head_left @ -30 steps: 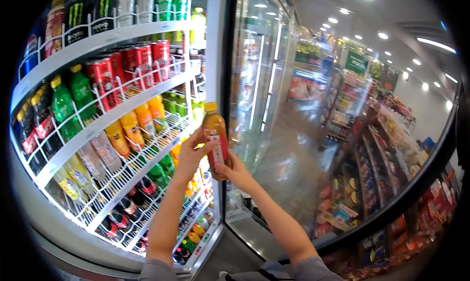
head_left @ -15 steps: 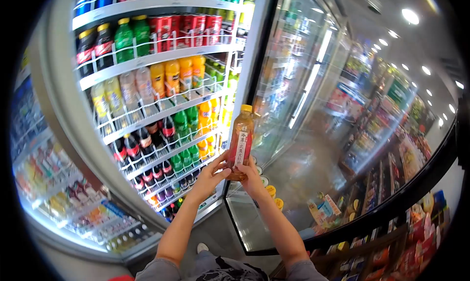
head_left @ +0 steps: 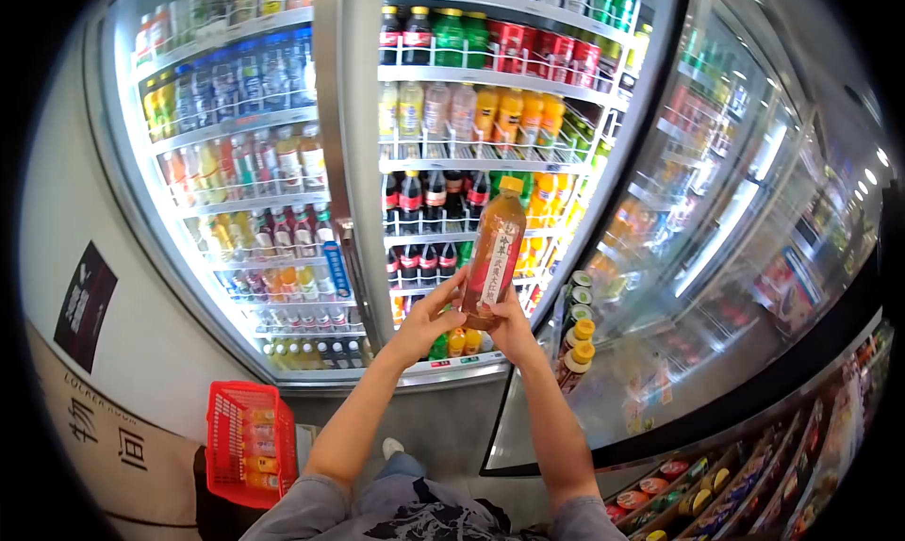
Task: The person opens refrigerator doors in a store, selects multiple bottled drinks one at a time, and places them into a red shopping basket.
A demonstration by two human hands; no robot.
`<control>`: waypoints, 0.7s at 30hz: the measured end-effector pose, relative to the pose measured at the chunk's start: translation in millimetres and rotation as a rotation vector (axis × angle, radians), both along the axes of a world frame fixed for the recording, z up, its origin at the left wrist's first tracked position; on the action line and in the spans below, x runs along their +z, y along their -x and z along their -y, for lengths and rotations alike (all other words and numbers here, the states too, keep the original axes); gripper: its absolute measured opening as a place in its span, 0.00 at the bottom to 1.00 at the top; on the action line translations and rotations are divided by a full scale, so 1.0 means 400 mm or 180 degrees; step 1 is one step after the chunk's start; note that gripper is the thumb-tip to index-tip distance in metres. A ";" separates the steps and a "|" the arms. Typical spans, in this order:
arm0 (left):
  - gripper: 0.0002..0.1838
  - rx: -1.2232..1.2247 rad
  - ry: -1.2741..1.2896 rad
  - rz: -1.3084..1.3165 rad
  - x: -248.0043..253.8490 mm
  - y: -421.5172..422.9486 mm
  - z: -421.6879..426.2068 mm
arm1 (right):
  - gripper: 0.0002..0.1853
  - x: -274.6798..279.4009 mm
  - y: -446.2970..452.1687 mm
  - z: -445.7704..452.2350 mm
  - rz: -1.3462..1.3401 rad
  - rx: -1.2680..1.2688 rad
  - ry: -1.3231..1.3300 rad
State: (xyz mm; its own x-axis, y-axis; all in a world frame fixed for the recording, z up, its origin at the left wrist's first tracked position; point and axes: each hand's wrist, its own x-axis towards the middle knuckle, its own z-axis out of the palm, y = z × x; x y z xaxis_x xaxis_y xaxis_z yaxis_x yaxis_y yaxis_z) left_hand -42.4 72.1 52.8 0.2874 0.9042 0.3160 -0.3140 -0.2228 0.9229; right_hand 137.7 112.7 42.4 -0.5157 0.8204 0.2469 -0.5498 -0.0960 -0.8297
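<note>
Its long axis leaning further right than in the earlier frame, a tall amber plastic bottle (head_left: 492, 258) points its yellow cap (head_left: 510, 186) upward, its lower end gripped between the left hand (head_left: 422, 328) and right hand (head_left: 513, 332). Left of both, a red, openwork plastic basket (head_left: 224, 439) holds orange-toned bottles (head_left: 261, 465).

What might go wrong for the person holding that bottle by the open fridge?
The yellow-capped bottle might slip or tip, since the left hand and right hand hold only its lower part. A turn to the person's right might bump the open glass door. The red basket sits off to the person's left, so a careless sideways step might catch it.
</note>
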 end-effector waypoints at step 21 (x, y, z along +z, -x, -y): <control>0.43 0.0802 0.0271 0.0119 -0.066 0.369 0.170 | 0.50 -0.039 0.393 0.038 0.0772 0.0897 -0.0330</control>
